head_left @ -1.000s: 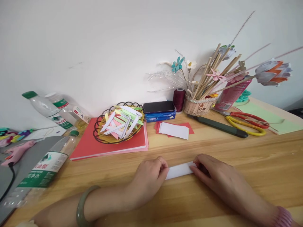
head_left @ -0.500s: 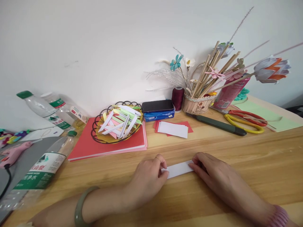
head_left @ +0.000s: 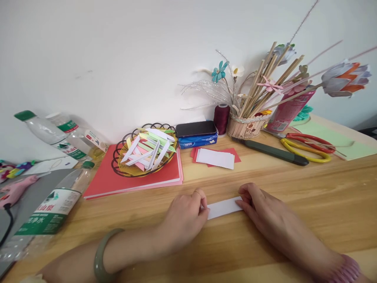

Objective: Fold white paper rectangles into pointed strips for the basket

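Over a wood table [head_left: 218, 251] by a pale wall [head_left: 118, 59], pinches a white strip [head_left: 224, 208] — left end in the curled left hand [head_left: 185, 215], right end in the curled right hand [head_left: 269, 218].

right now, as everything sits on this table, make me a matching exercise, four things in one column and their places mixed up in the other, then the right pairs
Things
1. white paper strip
2. black phone
3. round basket
4. dark red spool

Places
A. on the red-topped paper stack
B. held at its ends by the left hand and the right hand
C. beside the wooden container
D. on the blue packet

Right pairs: 1-B, 2-D, 3-A, 4-C
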The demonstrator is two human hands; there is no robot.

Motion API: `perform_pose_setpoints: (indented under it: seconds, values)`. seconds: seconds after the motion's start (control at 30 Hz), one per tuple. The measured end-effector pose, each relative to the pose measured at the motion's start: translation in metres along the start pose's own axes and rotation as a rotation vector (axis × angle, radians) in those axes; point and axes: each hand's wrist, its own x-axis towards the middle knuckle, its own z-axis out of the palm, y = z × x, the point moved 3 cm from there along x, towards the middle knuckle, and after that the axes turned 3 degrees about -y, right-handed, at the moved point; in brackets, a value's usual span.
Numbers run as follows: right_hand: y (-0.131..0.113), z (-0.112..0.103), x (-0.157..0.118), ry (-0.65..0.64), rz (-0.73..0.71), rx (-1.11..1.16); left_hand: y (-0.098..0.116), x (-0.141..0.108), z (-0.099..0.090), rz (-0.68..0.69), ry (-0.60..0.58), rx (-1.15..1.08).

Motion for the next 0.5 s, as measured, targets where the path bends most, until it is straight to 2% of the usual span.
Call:
perform_pose_setpoints:
  seconds: [0.2, 0.5]
  values:
    - [-0.0013, -0.0016, 0.0021, -0.009, -0.062, -0.097, 0.0013, 0.0000, -0.0018, 0.001, 0.000, 0.024]
    - [0.0021, -0.0024, 0.0075, -0.134, -0.039, -0.043, -0.0001, 0.0026, -0.0026, 0.067, -0.015, 0.096]
